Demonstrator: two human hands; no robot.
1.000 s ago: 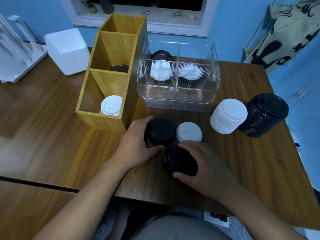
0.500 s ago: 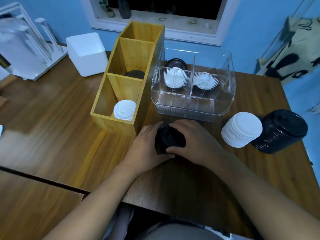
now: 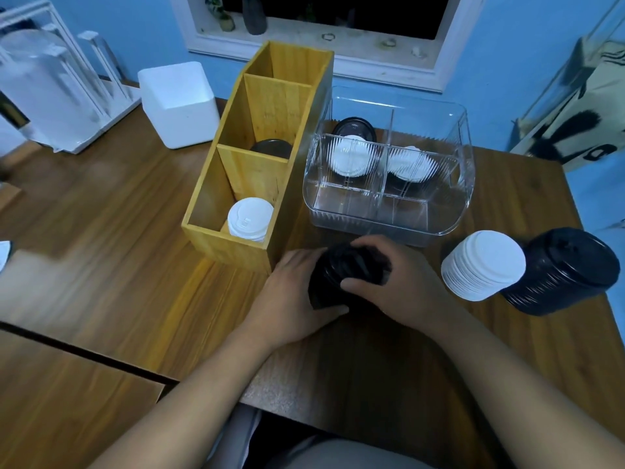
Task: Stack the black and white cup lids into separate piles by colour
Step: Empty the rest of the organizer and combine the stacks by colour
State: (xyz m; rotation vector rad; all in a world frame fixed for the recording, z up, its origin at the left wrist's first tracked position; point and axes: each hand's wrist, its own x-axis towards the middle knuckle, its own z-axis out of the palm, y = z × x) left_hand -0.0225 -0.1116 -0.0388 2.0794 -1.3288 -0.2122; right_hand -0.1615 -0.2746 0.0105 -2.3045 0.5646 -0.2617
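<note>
- From the head camera, the left hand (image 3: 297, 296) and the right hand (image 3: 402, 286) are both holding a small stack of black lids (image 3: 345, 275) near the middle of the wooden table (image 3: 118, 204).
- The left hand's fingers are curling round the left side of the small stack of black lids, with the thumb pressing under its near edge.
- The right hand's fingers are bending over the top of it, and the thumb is pinching its front.
- The small stack is tilting between the two hands. I cannot tell if it is touching the table.
- A tall pile of white lids (image 3: 483, 265) is standing to the right of the hands, and a tall pile of black lids (image 3: 561, 272) is sitting right beside it.
- A wooden box (image 3: 236, 252) is standing just left of the hands. A white lid (image 3: 250, 221) is lying in its nearest part, and a dark lid (image 3: 270, 147) is peeking out of the middle part.
- A clear bin (image 3: 389, 228) is sitting just behind the hands, with more white lids (image 3: 350, 155) and a black lid (image 3: 355, 125) inside.
- A white box (image 3: 177, 103) is sitting far back on the left.
</note>
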